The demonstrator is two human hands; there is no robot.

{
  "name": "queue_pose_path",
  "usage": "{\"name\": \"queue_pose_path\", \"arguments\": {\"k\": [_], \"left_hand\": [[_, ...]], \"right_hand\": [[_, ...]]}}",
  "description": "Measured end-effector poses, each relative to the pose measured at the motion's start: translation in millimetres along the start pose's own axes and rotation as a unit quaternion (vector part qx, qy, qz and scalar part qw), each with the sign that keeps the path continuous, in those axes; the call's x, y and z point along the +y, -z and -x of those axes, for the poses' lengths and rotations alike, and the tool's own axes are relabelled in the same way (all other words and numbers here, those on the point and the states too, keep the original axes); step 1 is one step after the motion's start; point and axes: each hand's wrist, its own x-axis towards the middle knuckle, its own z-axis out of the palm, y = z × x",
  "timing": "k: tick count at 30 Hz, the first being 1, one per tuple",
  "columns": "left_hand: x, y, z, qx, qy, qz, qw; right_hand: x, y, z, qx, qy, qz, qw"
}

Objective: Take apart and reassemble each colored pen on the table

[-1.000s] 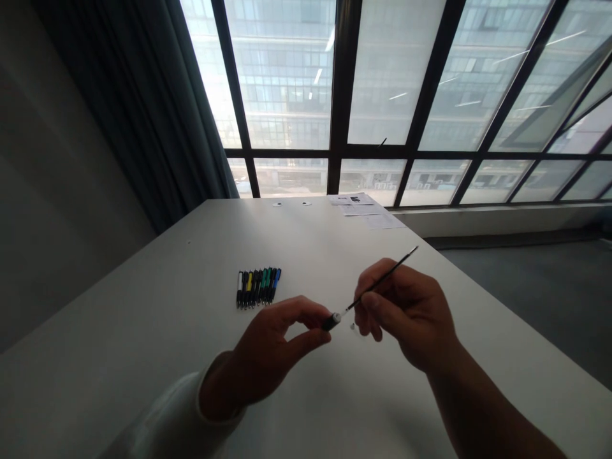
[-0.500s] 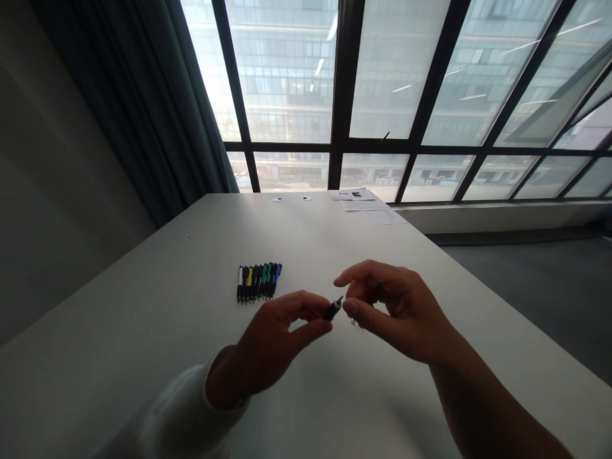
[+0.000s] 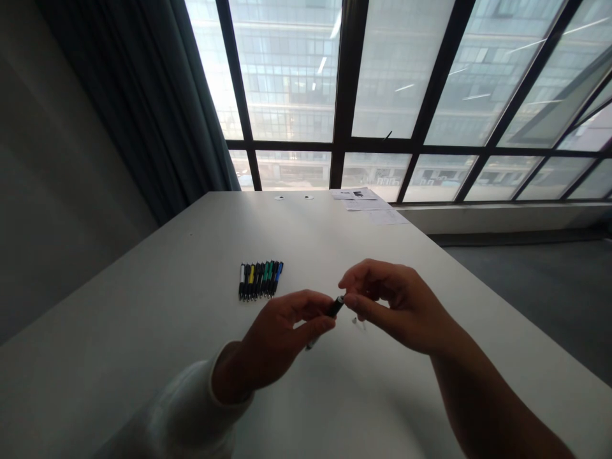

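Observation:
My left hand is closed round a dark pen, pinching it between thumb and fingers. The pen tilts up to the right, and its other end shows below the left thumb. At the pen's upper end, the thumb and index finger of my right hand pinch together, hiding its tip. Just below the right fingers lie small pale pieces, too small to name. A row of several pens lies side by side beyond my left hand, with white, yellow, black, green and blue barrels.
The white table stretches away toward the large windows. Sheets of paper lie at its far right corner, and two small round white items sit near the far edge. A dark curtain hangs on the left.
My right thumb and index finger have come together on the pen's tip, which showed bare before. The pen's lower end now shows below my left hand.

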Motion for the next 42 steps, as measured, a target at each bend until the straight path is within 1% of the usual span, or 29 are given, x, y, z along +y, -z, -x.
{"name": "queue_pose_path", "arguments": {"k": [4, 8, 12, 14, 15, 17, 18, 19, 21, 22, 23, 24, 26, 28, 33, 37, 40, 41, 42], "left_hand": [[-0.3, -0.4, -0.9, -0.005, -0.011, 0.010, 1.000], [-1.6, -1.4, 0.3, -0.006, -0.004, 0.013, 1.000], [-1.2, -1.6, 0.2, -0.013, -0.015, 0.037, 0.999], [-0.2, -0.9, -0.6, -0.015, -0.020, 0.053, 0.998], [0.4, -0.5, -1.0, -0.016, -0.018, 0.060, 0.998], [1.0, 0.1, -1.6, -0.015, -0.012, 0.073, 0.997], [1.0, 0.3, -1.8, -0.016, -0.009, 0.082, 0.996], [0.7, 0.3, -1.8, -0.018, -0.006, 0.094, 0.995], [-0.9, -0.2, -1.6, -0.025, -0.005, 0.131, 0.991], [-1.9, -0.6, -1.5, -0.031, -0.007, 0.154, 0.988], [-3.2, -0.8, -1.3, -0.035, -0.010, 0.175, 0.984], [-4.5, -1.0, -1.2, -0.040, -0.016, 0.191, 0.981], [-7.3, -0.6, -1.2, -0.044, -0.028, 0.201, 0.978], [-9.8, 0.5, -1.3, -0.041, -0.039, 0.191, 0.980], [-10.7, 2.8, -1.9, -0.024, -0.052, 0.168, 0.984], [-5.9, 2.1, -1.9, -0.035, -0.054, 0.178, 0.982], [-2.8, 1.5, -1.9, -0.041, -0.053, 0.182, 0.981], [-2.0, 1.4, -1.9, -0.038, -0.050, 0.175, 0.983], [-1.2, 1.4, -1.9, -0.034, -0.045, 0.165, 0.985]], "right_hand": [[-0.2, 1.3, -0.4, -0.012, 0.003, 0.006, 1.000], [0.6, 0.3, -0.9, -0.021, -0.005, 0.006, 1.000], [3.2, 3.9, -2.0, -0.038, -0.018, -0.033, 0.999], [7.5, 11.2, -3.5, -0.045, -0.039, -0.043, 0.997], [11.4, 16.0, -4.7, -0.044, -0.055, -0.029, 0.997], [23.9, 25.7, -8.0, -0.033, -0.102, 0.048, 0.993], [32.6, 29.6, -10.0, -0.028, -0.134, 0.113, 0.984], [42.6, 32.4, -12.0, -0.025, -0.171, 0.186, 0.967], [64.6, 33.9, -15.9, -0.054, -0.258, 0.309, 0.914], [75.4, 32.8, -17.5, -0.094, -0.318, 0.332, 0.883], [85.2, 30.8, -18.7, -0.144, -0.379, 0.331, 0.852], [93.6, 28.2, -19.6, -0.182, -0.407, 0.318, 0.837], [105.5, 22.3, -20.4, -0.222, -0.434, 0.296, 0.821], [111.6, 16.6, -20.6, -0.231, -0.437, 0.291, 0.819], [117.5, 4.1, -21.0, -0.246, -0.440, 0.311, 0.806], [120.5, 0.2, -21.9, -0.241, -0.436, 0.320, 0.806], [111.4, 4.4, -24.1, -0.227, -0.416, 0.316, 0.822], [104.7, 6.4, -24.8, -0.215, -0.396, 0.305, 0.839], [96.4, 8.2, -25.2, -0.197, -0.365, 0.281, 0.865]]}}
